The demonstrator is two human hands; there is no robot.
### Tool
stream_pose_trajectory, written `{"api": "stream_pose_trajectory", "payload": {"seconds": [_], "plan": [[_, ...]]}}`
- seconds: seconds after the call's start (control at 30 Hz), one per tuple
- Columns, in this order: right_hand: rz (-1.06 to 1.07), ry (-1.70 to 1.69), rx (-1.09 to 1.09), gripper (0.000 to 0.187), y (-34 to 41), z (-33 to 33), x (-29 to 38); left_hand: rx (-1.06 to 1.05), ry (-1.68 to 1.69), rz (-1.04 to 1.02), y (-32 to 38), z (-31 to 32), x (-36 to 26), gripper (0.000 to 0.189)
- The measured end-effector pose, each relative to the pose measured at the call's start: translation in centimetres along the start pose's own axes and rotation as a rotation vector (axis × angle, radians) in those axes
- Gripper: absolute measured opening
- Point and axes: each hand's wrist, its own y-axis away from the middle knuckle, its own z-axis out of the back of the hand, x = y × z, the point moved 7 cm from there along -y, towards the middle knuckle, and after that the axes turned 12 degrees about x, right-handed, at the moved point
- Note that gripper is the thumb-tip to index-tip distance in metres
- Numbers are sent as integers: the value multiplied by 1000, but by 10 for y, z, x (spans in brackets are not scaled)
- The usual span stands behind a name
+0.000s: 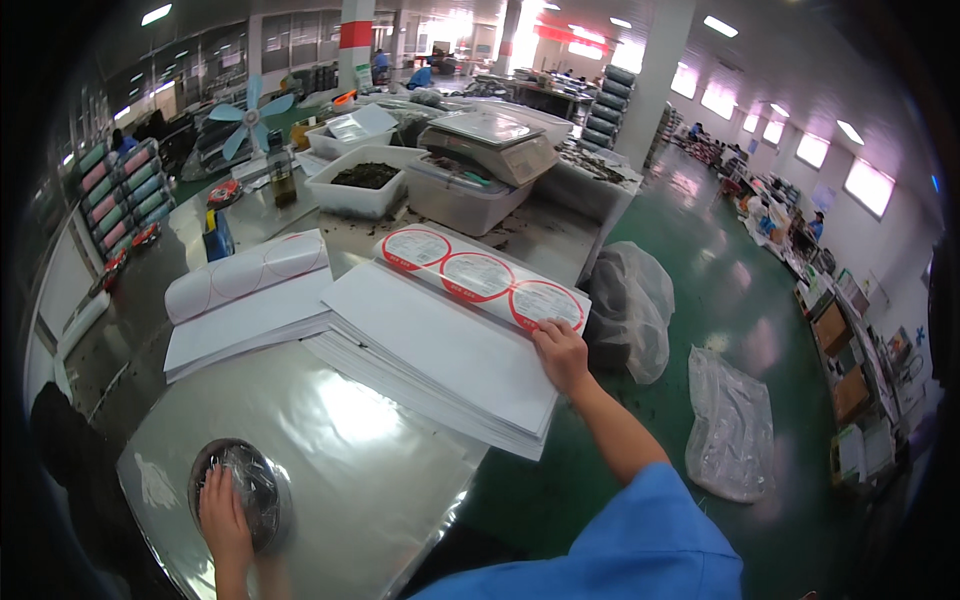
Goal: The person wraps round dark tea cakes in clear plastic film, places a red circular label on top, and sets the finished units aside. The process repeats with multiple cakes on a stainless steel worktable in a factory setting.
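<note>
My left hand [225, 521] lies with extended fingers on a round, dark-looking container [251, 480] with clear plastic film over its top. The container rests on a shiny film-covered table [367, 465]. At the right, my right hand [562, 356] has its fingers at the near right corner of a label sheet [480, 277] with red-rimmed oval labels. This sheet curls back over a thick stack of white backing paper [450, 349]. A second paper stack [255, 322] lies to the left, its curled top sheet [247, 274] showing faint red oval outlines.
Behind the stacks stand a white tub of dark, leaf-like material [364, 180], a weighing scale [487, 142] on a plastic bin [465, 199], and a glass bottle [281, 176]. A blue tape dispenser [217, 236] sits at left. Plastic bags [727, 427] lie on the green floor.
</note>
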Motion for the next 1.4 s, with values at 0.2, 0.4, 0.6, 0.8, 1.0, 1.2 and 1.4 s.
{"api": "stream_pose_trajectory", "payload": {"seconds": [0.2, 0.4, 0.6, 0.8, 1.0, 1.2, 1.4], "plan": [[-134, -18, 117, 20, -11, 4, -8, 37, 27, -17, -1, -3, 5, 44], [66, 190, 60, 26, 1, 0, -3, 30, 36, -34, 2, -4, -1, 47], [77, 223, 53, 25, 1, -2, 3, 6, 14, -18, 7, -3, 3, 47], [-449, -293, 24, 19, -9, -4, -44, 21, 20, -21, 4, -4, 7, 48], [-1270, -980, -422, 21, 100, -48, -265, 29, 106, -105, 2, 3, -2, 50], [-1034, -1572, -358, 47, 32, -20, -169, -109, 52, 9, 8, -9, 11, 52], [-365, -1992, 257, 57, -60, -9, 183, -172, 162, -56, 21, 14, -1, 48]]}}
